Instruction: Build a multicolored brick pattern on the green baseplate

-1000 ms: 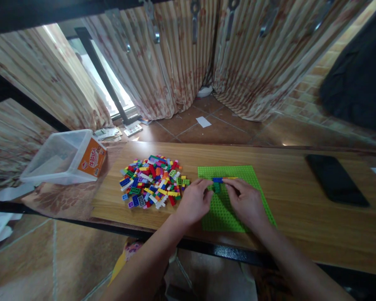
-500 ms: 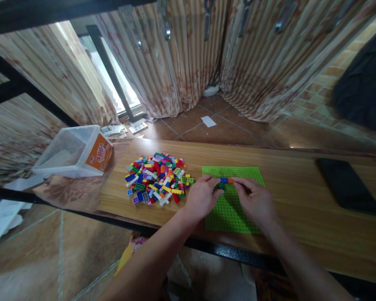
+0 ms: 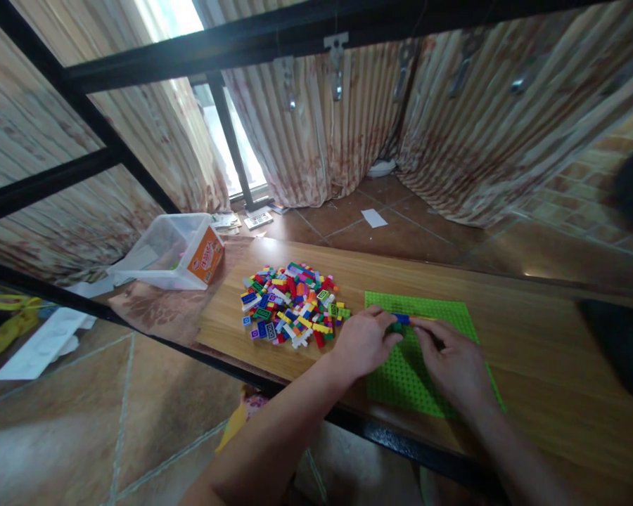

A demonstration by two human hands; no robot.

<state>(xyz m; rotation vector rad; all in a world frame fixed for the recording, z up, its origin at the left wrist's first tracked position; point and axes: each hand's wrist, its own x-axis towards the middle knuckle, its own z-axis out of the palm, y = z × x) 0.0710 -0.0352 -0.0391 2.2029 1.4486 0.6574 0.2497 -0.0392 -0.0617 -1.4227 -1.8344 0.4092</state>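
Note:
My left hand (image 3: 366,341) is closed, with thumb and fingers around a small joined row of toy bricks. In that row a blue brick (image 3: 402,319) shows between the hands, and a dark green brick (image 3: 397,328) sits just below it. The fingertips of my right hand (image 3: 451,355) pinch the row's right end, and they hide most of what is there. Both hands are over a bright green studded baseplate (image 3: 427,393) lying on the table. Left of my left hand is a pile of loose toy bricks (image 3: 290,306) in many colours.
The wooden table (image 3: 538,365) carries a black phone-like slab (image 3: 619,344) at its right. At the left end stands a clear plastic bin (image 3: 169,249) with an orange label. A dark metal bar (image 3: 274,42) with hanging clips crosses above; curtains hang behind.
The camera view has turned left, so the scene shifts right. An orange brick at the row's right end has gone behind my right fingers. Both hands keep their grip.

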